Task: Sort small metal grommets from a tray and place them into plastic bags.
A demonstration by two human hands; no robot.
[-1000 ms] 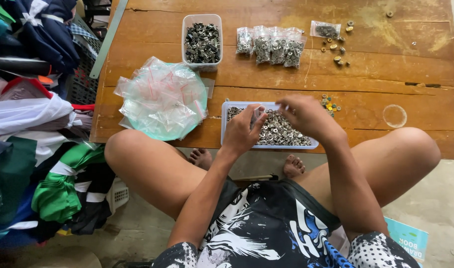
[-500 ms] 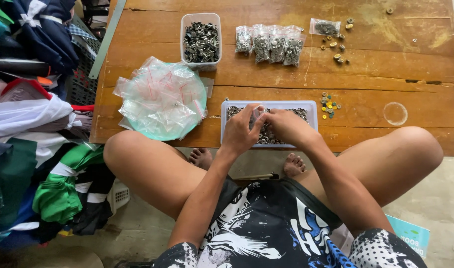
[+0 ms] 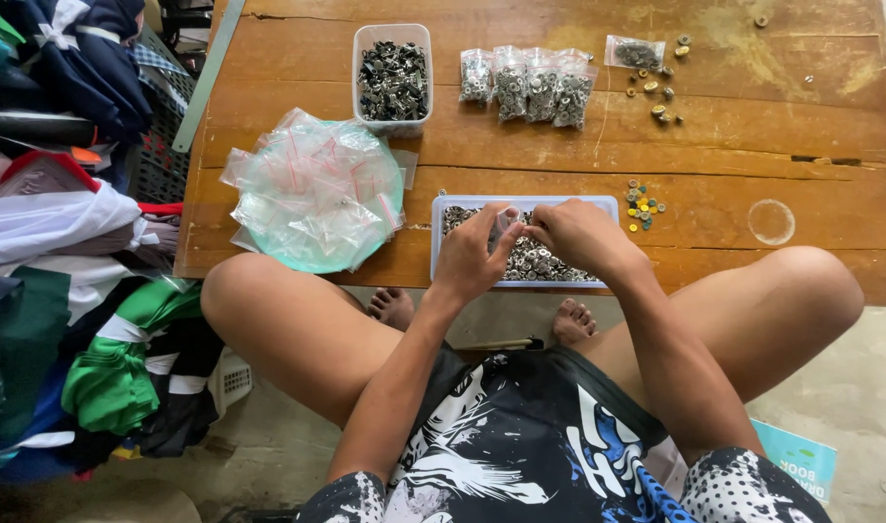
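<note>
Both my hands meet over a white rectangular tray (image 3: 613, 205) of small silvery metal pieces at the table's near edge. My left hand (image 3: 470, 254) pinches a small clear bag (image 3: 509, 220) above the tray. My right hand (image 3: 580, 237) has its fingertips at the same bag's top edge. What is inside the bag I cannot tell. Left of the tray, a heap of empty clear zip bags (image 3: 312, 189) lies on a green round plate.
Farther back stand a clear tub of dark metal parts (image 3: 395, 76), a row of filled bags (image 3: 530, 85), another small bag (image 3: 637, 53) and loose pieces (image 3: 661, 92). Coloured bits (image 3: 642, 203) and a clear round lid (image 3: 770, 221) lie to the right. Clothes (image 3: 65, 291) pile up on the left.
My right hand came in from the tray's right part to join my left hand at the bag. The coloured bits it covered now show.
</note>
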